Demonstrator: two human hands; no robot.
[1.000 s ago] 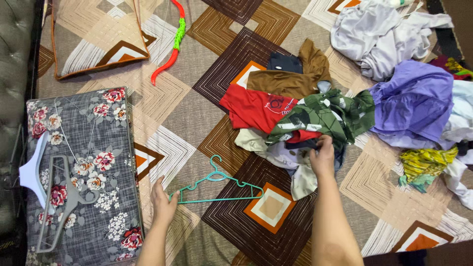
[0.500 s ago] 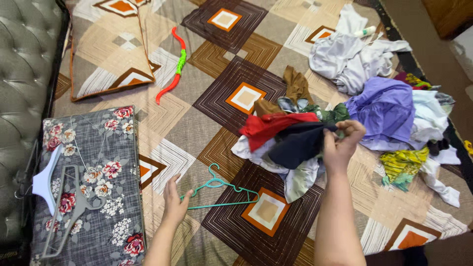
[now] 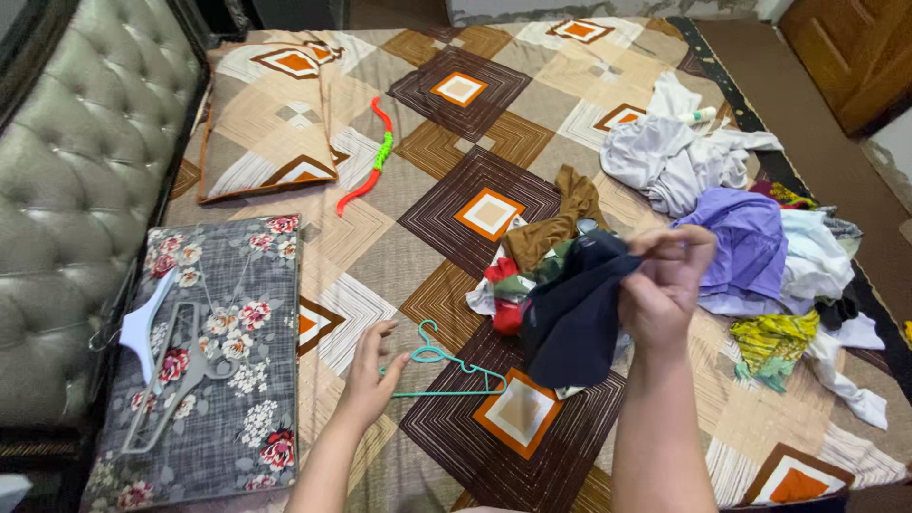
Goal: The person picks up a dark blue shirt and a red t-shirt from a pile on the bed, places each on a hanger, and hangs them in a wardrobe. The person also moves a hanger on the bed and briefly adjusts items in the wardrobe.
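The right hand pinches a dark navy cloth garment, lifted above the clothes pile. The left hand, fingers loosely spread, seems to touch the teal plastic hanger near the patterned bedspread's front edge.

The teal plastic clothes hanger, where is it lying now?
In the head view, the teal plastic clothes hanger lies flat on the patterned bedspread, low and centre, just beside the left hand and left of the dark navy garment that the right hand lifts.
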